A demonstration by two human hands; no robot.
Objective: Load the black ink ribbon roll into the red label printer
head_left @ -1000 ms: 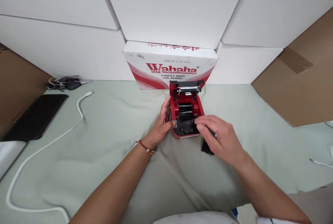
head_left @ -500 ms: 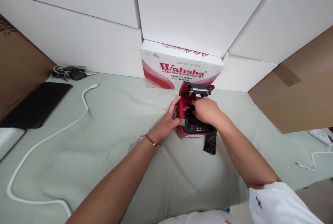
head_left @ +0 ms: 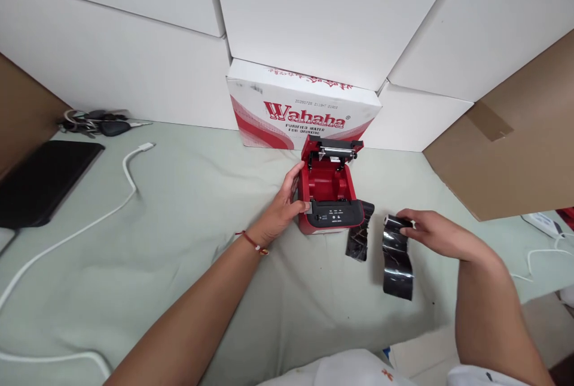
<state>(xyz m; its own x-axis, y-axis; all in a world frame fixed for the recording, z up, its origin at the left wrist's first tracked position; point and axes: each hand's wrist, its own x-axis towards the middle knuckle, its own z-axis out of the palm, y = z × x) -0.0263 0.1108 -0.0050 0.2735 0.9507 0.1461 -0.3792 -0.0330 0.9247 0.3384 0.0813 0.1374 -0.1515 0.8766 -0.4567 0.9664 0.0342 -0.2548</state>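
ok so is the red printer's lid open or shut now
Open: the red printer's lid stands raised at the back, showing the bare red compartment inside.

The boxy red plastic machine [head_left: 329,186] sits upright on the pale green cloth [head_left: 201,207], its lid [head_left: 337,150] raised, its inner bay bare, its front panel [head_left: 343,216] black. Just right of it lies a crumpled glossy black strip [head_left: 359,239]; farther right, a glossy black roll [head_left: 397,254] trails its wavy unwound length towards the person.
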